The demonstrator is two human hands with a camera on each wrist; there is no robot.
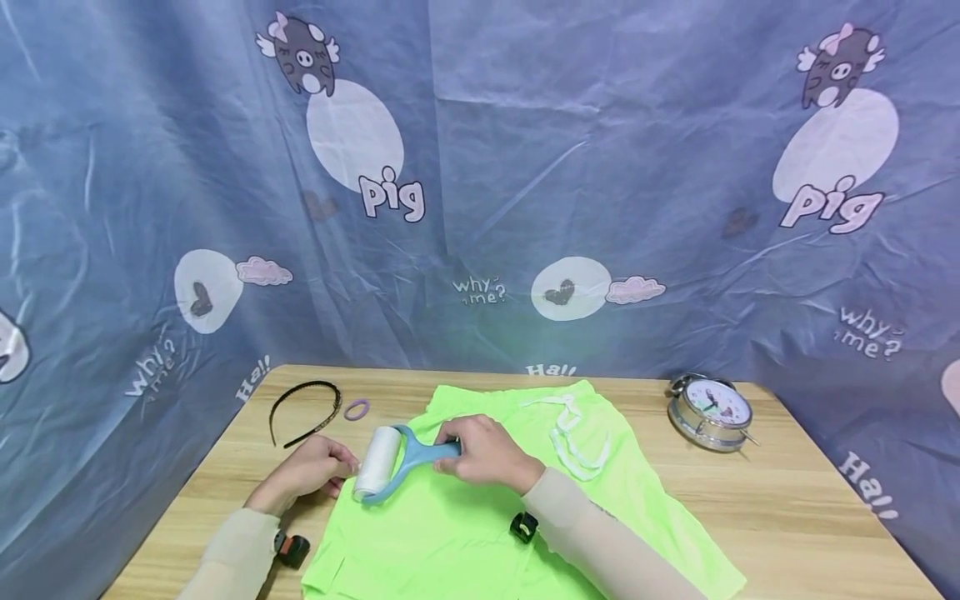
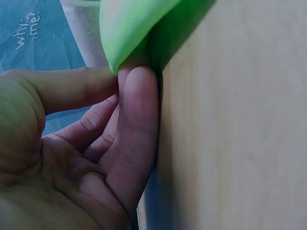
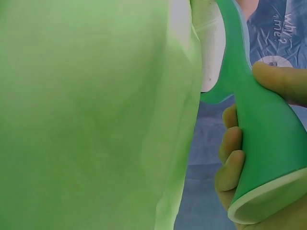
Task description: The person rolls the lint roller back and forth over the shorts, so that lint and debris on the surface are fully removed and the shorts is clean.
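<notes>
Neon green shorts (image 1: 450,525) with a white drawstring (image 1: 573,437) lie spread on the table, waistband toward the back. My right hand (image 1: 487,450) grips the blue handle of a lint roller (image 1: 420,454), which looks green in the right wrist view. The roller's white cylinder (image 1: 378,458) rests on the left side of the shorts. At that same edge my left hand (image 1: 315,467) pinches the fabric between thumb and fingers. In the left wrist view the pinched green cloth (image 2: 129,33) rises a little off the wood, above the fingertips (image 2: 141,79).
A black headband (image 1: 300,385) and a purple hair tie (image 1: 357,409) lie at the back left of the wooden table (image 1: 810,517). At the back right is a silver alarm clock (image 1: 708,412). A blue printed curtain (image 1: 510,208) hangs behind the table.
</notes>
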